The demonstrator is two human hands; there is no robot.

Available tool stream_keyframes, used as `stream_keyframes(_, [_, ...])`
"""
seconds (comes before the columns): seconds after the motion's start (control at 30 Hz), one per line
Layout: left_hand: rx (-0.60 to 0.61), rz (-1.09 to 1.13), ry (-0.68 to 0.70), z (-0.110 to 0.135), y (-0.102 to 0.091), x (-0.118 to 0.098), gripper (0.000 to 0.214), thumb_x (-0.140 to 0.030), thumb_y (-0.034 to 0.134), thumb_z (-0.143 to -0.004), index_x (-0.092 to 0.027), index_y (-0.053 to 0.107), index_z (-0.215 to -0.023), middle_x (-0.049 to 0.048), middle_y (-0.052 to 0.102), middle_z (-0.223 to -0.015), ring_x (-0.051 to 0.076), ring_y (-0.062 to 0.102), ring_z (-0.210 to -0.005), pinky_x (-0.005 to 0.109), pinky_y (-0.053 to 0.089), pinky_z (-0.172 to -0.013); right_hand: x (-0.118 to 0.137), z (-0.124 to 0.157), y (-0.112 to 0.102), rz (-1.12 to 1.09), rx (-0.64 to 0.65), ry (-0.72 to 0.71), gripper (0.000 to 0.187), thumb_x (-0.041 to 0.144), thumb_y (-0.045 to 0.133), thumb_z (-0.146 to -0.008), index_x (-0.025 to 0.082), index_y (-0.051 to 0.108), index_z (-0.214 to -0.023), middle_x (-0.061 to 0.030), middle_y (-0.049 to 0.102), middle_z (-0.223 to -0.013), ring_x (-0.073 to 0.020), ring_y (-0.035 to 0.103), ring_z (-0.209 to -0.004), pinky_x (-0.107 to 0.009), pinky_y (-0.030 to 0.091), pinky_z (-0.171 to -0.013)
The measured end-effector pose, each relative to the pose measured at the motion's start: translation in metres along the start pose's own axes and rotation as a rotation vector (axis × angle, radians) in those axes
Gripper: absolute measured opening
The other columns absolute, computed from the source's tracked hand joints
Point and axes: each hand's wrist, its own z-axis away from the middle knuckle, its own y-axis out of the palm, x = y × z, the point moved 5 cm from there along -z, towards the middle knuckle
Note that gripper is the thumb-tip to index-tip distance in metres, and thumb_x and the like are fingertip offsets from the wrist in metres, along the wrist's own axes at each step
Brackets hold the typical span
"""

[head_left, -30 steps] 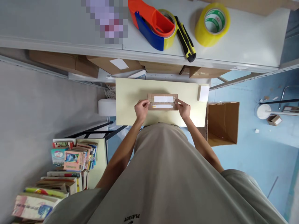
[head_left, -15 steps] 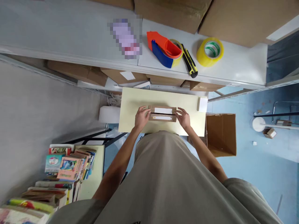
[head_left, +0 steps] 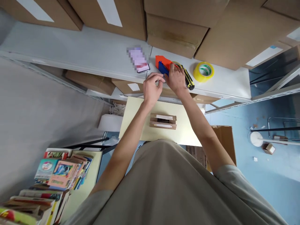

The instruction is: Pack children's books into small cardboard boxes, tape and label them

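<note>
My right hand (head_left: 176, 77) lies over an orange and blue tape dispenser (head_left: 161, 62) on the shelf, its fingers wrapped round the body and partly hiding it. Just left of it, over the shelf's front edge, is my left hand (head_left: 152, 87). Its thumb and forefinger are pinched close to the dispenser, and anything between the tips is too small to make out. A yellow and black utility knife (head_left: 189, 80) lies right beside my right hand. Below both hands, a small cardboard box (head_left: 163, 125) with white labels rests on the pale yellow table (head_left: 133, 117), its top flaps slightly apart over a dark gap.
A yellow tape roll (head_left: 203, 72) and a blurred-out phone (head_left: 139, 59) are on the grey shelf (head_left: 93, 51). Large cartons (head_left: 173, 31) line its back. An open carton (head_left: 223, 140) stands right of the table. Books (head_left: 63, 172) are stacked at lower left.
Both hands have left the small box and moved up to the shelf. My right hand has taken hold of the tape dispenser. The box's flaps have parted a little, and the view has shifted.
</note>
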Motion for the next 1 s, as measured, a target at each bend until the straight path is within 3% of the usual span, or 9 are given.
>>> stream_keyframes(0.1, [-0.028, 0.072, -0.075, 0.011, -0.002, 0.002, 0.016, -0.012, 0.067, -0.101, -0.024, 0.075, -0.095, 0.0046, 0.084, -0.114, 0.021, 0.079, -0.112, 0.032, 0.063, -0.100, 0.000, -0.006, 0.016, -0.094, -0.060, -0.013, 0.048, 0.043, 0.037, -0.125, 0.006, 0.055, -0.149, -0.0296, 0.074, -0.135, -0.0453, 0.073, -0.139, -0.073, 0.047, -0.125])
stream_keyframes(0.17, [-0.054, 0.135, -0.164, 0.031, -0.006, 0.010, 0.004, -0.021, 0.072, -0.103, -0.023, 0.075, -0.101, 0.0046, 0.084, -0.109, 0.021, 0.081, -0.108, 0.032, 0.064, -0.099, -0.003, 0.013, 0.019, -0.189, -0.104, 0.021, 0.051, 0.049, 0.033, -0.125, 0.009, 0.056, -0.148, -0.0270, 0.075, -0.130, -0.0445, 0.076, -0.133, -0.072, 0.051, -0.121])
stream_keyframes(0.33, [-0.059, 0.337, -0.405, 0.118, -0.019, 0.026, 0.025, -0.045, 0.078, -0.103, -0.023, 0.075, -0.115, 0.0076, 0.085, -0.115, 0.022, 0.083, -0.110, 0.034, 0.066, -0.099, 0.005, 0.128, 0.023, -0.683, -0.011, 0.136, 0.062, 0.076, 0.051, -0.115, 0.024, 0.056, -0.148, -0.0171, 0.078, -0.131, -0.0371, 0.079, -0.121, -0.056, 0.063, -0.109])
stream_keyframes(0.43, [-0.008, 0.448, -0.538, 0.178, -0.025, 0.027, 0.032, -0.050, 0.083, -0.096, -0.022, 0.077, -0.111, 0.0084, 0.085, -0.112, 0.023, 0.082, -0.103, 0.036, 0.067, -0.096, 0.018, 0.199, 0.045, -1.072, 0.144, 0.241, 0.071, 0.088, 0.068, -0.101, 0.028, 0.061, -0.138, -0.0132, 0.081, -0.126, -0.0335, 0.080, -0.117, -0.052, 0.066, -0.106])
stream_keyframes(0.5, [0.013, 0.474, -0.623, 0.211, -0.030, 0.028, 0.032, -0.050, 0.085, -0.093, -0.022, 0.078, -0.107, 0.0080, 0.085, -0.106, 0.022, 0.081, -0.096, 0.036, 0.067, -0.094, 0.027, 0.232, 0.066, -1.224, 0.252, 0.318, 0.073, 0.089, 0.077, -0.094, 0.029, 0.061, -0.132, -0.0112, 0.082, -0.122, -0.0318, 0.080, -0.115, -0.050, 0.067, -0.104])
stream_keyframes(0.6, [0.021, 0.462, -0.719, 0.243, -0.038, 0.029, 0.032, -0.050, 0.086, -0.091, -0.022, 0.080, -0.106, 0.0080, 0.084, -0.105, 0.022, 0.080, -0.095, 0.037, 0.067, -0.094, 0.036, 0.258, 0.089, -1.314, 0.341, 0.376, 0.070, 0.087, 0.082, -0.091, 0.031, 0.060, -0.129, -0.0096, 0.082, -0.121, -0.0307, 0.079, -0.115, -0.051, 0.068, -0.103])
stream_keyframes(0.7, [0.039, 0.457, -0.754, 0.254, -0.044, 0.030, 0.038, -0.053, 0.090, -0.088, -0.022, 0.081, -0.108, 0.0077, 0.084, -0.107, 0.023, 0.080, -0.096, 0.039, 0.068, -0.096, 0.042, 0.265, 0.095, -1.317, 0.379, 0.365, 0.068, 0.084, 0.081, -0.093, 0.031, 0.059, -0.129, -0.0093, 0.080, -0.121, -0.0299, 0.077, -0.116, -0.051, 0.067, -0.104])
stream_keyframes(0.87, [0.211, 0.445, -0.739, 0.250, -0.049, 0.032, 0.041, -0.058, 0.091, -0.087, -0.022, 0.082, -0.105, 0.0064, 0.085, -0.105, 0.022, 0.078, -0.092, 0.038, 0.067, -0.094, 0.046, 0.264, 0.095, -1.165, 0.394, 0.390, 0.070, 0.088, 0.079, -0.093, 0.028, 0.057, -0.120, -0.0073, 0.073, -0.113, -0.0261, 0.070, -0.105, -0.046, 0.065, -0.101])
stream_keyframes(1.0, [0.212, 0.418, -0.765, 0.238, -0.062, 0.055, 0.054, -0.067, 0.094, -0.083, -0.023, 0.084, -0.112, 0.0080, 0.086, -0.107, 0.024, 0.079, -0.095, 0.035, 0.064, -0.087, 0.047, 0.268, 0.093, -1.093, 0.477, 0.349, 0.077, 0.097, 0.072, -0.091, 0.028, 0.054, -0.119, -0.0072, 0.072, -0.110, -0.0255, 0.069, -0.100, -0.044, 0.065, -0.092])
